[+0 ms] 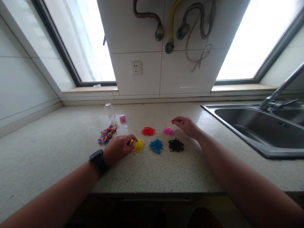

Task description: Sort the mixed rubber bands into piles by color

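Note:
Small coloured rubber bands lie in piles on the countertop. My left hand [121, 146], with a dark watch on its wrist, is closed beside the yellow pile [139, 145], its thumb and fingertip drawn together. Behind that wrist is a mixed multicoloured pile [108, 134]. My right hand [186, 125] hovers right of the pink pile [168, 130], fingers pinched; anything between them is too small to name. A red pile [148, 131], a blue pile [156, 146] and a black pile [176, 145] sit between the hands.
A clear bottle [110, 113] and a small pink object [122, 118] stand behind the mixed pile. To the right is a steel sink [237, 126] with a faucet [273, 99]. Hoses and a socket [137, 68] are on the tiled wall. The counter's front edge [154, 192] is near me.

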The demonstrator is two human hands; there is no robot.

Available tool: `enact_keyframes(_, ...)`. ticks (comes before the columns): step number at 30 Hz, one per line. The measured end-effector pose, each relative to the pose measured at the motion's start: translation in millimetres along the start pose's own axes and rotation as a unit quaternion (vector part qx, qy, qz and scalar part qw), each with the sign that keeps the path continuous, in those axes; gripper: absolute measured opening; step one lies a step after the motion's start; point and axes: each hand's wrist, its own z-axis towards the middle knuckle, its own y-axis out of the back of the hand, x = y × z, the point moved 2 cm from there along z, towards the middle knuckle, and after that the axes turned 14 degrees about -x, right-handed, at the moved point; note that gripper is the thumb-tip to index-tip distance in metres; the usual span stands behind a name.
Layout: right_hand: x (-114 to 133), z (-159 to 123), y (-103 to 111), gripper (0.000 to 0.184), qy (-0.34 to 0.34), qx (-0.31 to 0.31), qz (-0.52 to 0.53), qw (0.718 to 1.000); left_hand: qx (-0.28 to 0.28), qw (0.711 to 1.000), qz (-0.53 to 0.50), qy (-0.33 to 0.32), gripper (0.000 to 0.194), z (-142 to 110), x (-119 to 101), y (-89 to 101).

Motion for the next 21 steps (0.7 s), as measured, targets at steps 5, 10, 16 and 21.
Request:
enact_keyframes(5,-20,8,-2,0.025,-0.021,-0.005,-0.016,1.0,-0.081,0.99,0.099,0.055,0.024,15,34,18.5)
enact_keyframes(10,-30,11,-5,0.025,-0.032,0.017,-0.025,0.999,-0.076,0.966,0.143,0.203,0.035,16,96,43.2)
enact_keyframes(16,-32,13,-3,0.024,-0.036,0.031,-0.041,0.998,-0.006,0.964,0.112,0.24,0.042,10,134,51.8)
enact_keyframes(21,-33,14,-3,0.025,-0.036,0.033,-0.048,0.998,0.035,0.962,0.094,0.256,0.054,9,134,49.8)
